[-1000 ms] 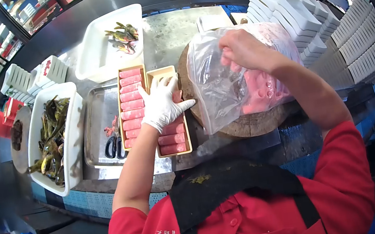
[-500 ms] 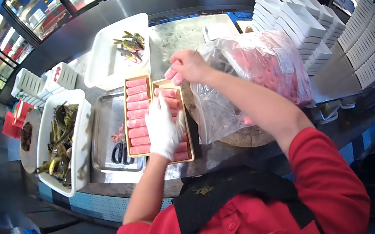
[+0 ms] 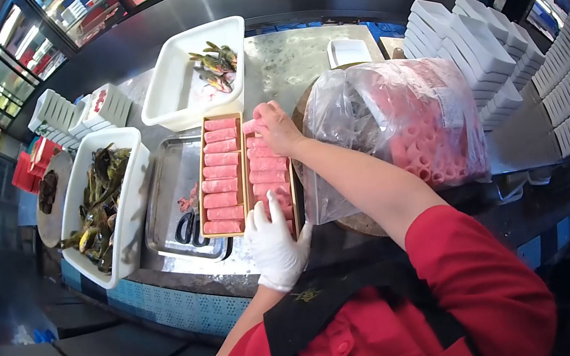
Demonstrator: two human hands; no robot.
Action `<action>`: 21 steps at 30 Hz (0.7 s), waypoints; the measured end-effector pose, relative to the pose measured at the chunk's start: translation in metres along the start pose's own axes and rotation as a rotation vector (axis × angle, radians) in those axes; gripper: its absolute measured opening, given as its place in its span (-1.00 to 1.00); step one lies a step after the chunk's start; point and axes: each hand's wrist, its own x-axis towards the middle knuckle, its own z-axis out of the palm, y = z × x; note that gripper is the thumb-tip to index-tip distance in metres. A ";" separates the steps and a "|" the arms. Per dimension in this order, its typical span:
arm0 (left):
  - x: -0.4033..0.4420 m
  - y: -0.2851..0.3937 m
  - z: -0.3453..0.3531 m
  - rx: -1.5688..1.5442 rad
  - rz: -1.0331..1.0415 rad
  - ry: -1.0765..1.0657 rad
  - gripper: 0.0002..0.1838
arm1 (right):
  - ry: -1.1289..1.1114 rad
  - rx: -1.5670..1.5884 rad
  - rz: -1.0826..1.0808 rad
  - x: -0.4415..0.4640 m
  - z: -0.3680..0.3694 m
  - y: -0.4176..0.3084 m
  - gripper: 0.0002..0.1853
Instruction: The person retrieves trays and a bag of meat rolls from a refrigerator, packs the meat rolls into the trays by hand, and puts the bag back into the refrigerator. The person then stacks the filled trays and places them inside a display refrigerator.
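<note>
Two narrow wooden-rimmed trays stand side by side on the counter. In the left tray (image 3: pixel 208 228) lies a column of pink rolled meat slices (image 3: pixel 221 186). More rolls (image 3: pixel 267 164) fill the right tray (image 3: pixel 293 190). My right hand (image 3: pixel 279 131), bare, pinches a meat roll (image 3: pixel 254 125) at the far end of the right tray. My left hand (image 3: pixel 276 244) wears a white glove and rests at the near end of that tray, its fingers spread over the edge and the nearest rolls. The glove hides part of that end.
A clear plastic bag of meat rolls (image 3: pixel 433 134) sits on a round board at right. Stacked white containers (image 3: pixel 472 47) stand behind it. On the left are a tub of dark fish (image 3: pixel 134 172) and a metal tray (image 3: pixel 160 230) with scissors (image 3: pixel 189 229). Another white tub (image 3: pixel 162 97) stands behind.
My right hand has come down with meat rolls into the right tray's far end. My left hand has slid from the tray's middle to its near end. The view has shifted slightly.
</note>
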 end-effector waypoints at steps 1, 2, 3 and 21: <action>-0.007 -0.003 -0.001 -0.022 0.084 0.118 -0.04 | 0.001 0.003 0.002 0.001 0.003 0.001 -0.71; -0.017 -0.005 -0.004 -0.130 0.008 0.091 0.01 | -0.007 -0.154 -0.072 -0.001 0.006 0.002 -0.74; -0.026 -0.009 -0.005 -0.123 0.013 0.079 0.01 | -0.015 -0.311 -0.144 -0.003 0.007 0.004 -0.76; -0.074 -0.036 -0.001 -1.334 -1.107 0.030 -0.71 | -0.471 -0.546 -0.157 0.010 -0.029 -0.033 -0.84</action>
